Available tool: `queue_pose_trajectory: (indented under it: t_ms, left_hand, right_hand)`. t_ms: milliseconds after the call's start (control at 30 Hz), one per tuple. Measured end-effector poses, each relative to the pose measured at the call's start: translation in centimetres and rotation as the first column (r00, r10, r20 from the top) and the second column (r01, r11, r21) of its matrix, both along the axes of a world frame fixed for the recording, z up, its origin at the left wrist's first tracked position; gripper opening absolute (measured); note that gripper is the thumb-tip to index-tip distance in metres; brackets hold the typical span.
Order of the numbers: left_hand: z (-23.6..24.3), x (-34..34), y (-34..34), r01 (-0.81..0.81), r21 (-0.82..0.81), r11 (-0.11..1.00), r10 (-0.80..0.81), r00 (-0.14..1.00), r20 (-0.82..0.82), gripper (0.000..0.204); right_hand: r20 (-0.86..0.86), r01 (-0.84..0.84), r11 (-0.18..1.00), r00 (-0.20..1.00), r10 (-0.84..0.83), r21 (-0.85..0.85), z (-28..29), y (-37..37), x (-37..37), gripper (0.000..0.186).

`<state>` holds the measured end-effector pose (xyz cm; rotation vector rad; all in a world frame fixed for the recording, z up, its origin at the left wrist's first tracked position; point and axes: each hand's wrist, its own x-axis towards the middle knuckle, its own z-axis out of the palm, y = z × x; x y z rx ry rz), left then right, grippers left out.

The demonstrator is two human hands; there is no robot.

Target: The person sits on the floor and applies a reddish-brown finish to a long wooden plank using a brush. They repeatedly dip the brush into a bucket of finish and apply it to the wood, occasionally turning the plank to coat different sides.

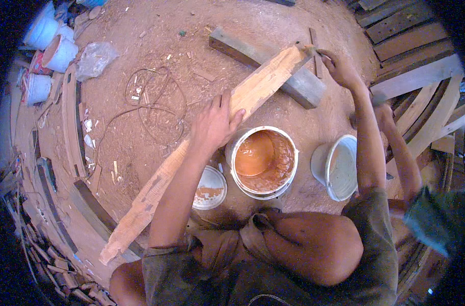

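A long, pale wooden plank (265, 76) runs diagonally from lower left to upper right. My left hand (212, 122) grips it near the middle, thumb along its side. The fingers of my right hand (339, 69) are curled at the plank's upper end. Beneath the plank, between my arms, stands an open white bucket (255, 153) with orange-brown liquid inside and on its walls. A round white lid (212, 194) smeared with the same colour lies left of it. Right of it is a pale tub (321, 166), its contents hard to tell.
A grey timber beam (301, 94) lies beyond. Another person's arm (401, 143) reaches in at right beside stacked boards (416, 76). Several white buckets (39, 89), a plastic bag (95, 61) and a looped cord (146, 107) are at left, with wood strips (69, 132) along the floor.
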<state>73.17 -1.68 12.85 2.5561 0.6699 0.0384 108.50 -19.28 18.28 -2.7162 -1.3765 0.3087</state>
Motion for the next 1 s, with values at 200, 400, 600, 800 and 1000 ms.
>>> queue_pose_trajectory:
  t_ms: [200, 400, 600, 800, 1000]
  left_hand:
    - [-0.3, 0.0, -0.1, 0.003, 0.017, 1.0, -0.003, 1.0, 0.01, 0.059]
    - [-0.7, 0.0, 0.1, 0.003, -0.012, 1.0, -0.003, 1.0, 0.015, 0.063]
    - [-0.9, 0.0, -0.1, -0.003, 0.049, 0.999, 0.003, 1.0, 0.015, 0.062]
    - [-1.1, -0.2, -0.4, 0.005, 0.095, 0.995, -0.011, 0.998, 0.064, 0.063]
    - [-1.7, -0.5, -0.1, -0.017, 0.056, 0.998, 0.014, 0.998, 0.053, 0.064]
  right_hand:
    - [0.099, 0.153, 0.988, 0.983, -0.156, 0.036, -4.8, -1.0, -2.9, 0.037]
    - [-0.01, 0.004, 1.0, 1.0, -0.004, 0.024, -3.3, -3.4, -3.2, 0.037]
    - [-0.022, -0.127, 0.992, 0.992, 0.126, -0.016, 1.9, 0.2, 1.8, 0.036]
    - [-0.055, 0.032, 0.965, 0.997, -0.048, -0.26, -0.3, 4.7, 1.6, 0.039]
    - [-0.138, 0.03, 0.88, 0.985, -0.108, -0.473, 2.3, 5.3, -2.3, 0.039]
